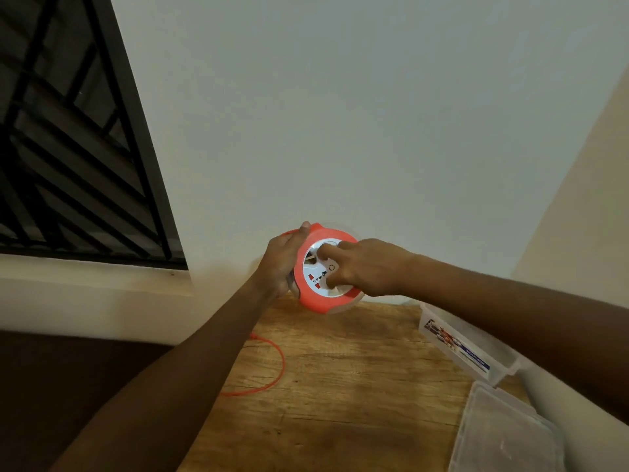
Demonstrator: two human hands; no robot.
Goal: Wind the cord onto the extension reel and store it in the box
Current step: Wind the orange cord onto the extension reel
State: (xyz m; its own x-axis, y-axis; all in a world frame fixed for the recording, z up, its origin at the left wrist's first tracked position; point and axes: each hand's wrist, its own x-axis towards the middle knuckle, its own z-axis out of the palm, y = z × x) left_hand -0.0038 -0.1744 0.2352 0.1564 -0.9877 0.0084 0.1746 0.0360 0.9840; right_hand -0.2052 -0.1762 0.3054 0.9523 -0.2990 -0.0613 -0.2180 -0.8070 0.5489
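Note:
The extension reel, round with an orange rim and a white socket face, is held up above the far end of the wooden table. My left hand grips its left rim. My right hand rests on the white face, a finger pressed into a recess near the top. An orange cord loops over the table below my left forearm, its far end hidden by the arm. The clear plastic box with a printed label stands at the table's right edge.
A clear plastic lid lies at the near right of the table. A pale wall rises straight behind the table. A window with dark bars fills the upper left, above a ledge.

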